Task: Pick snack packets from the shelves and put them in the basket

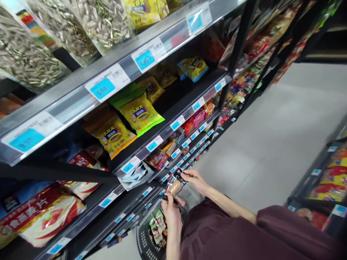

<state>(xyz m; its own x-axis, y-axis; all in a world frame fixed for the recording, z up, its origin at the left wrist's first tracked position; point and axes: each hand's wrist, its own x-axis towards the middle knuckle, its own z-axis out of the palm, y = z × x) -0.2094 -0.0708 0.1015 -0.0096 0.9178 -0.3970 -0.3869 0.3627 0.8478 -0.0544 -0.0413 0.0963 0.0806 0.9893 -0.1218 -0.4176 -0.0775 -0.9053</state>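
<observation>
Your fingertips (181, 176) pinch the top end of a small snack packet (175, 186), and your left hand (171, 213) is clenched around its lower end. The right hand (195, 180) sits at two o'clock from the left. At six o'clock below the packet a black basket (142, 241) holds other packets. Shelves (173, 110) with blue price tags (102, 87) rise at ten o'clock.

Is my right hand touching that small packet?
Touching. The head view shows the right hand pinching the top end of the small packet, with no gap between them.
</observation>
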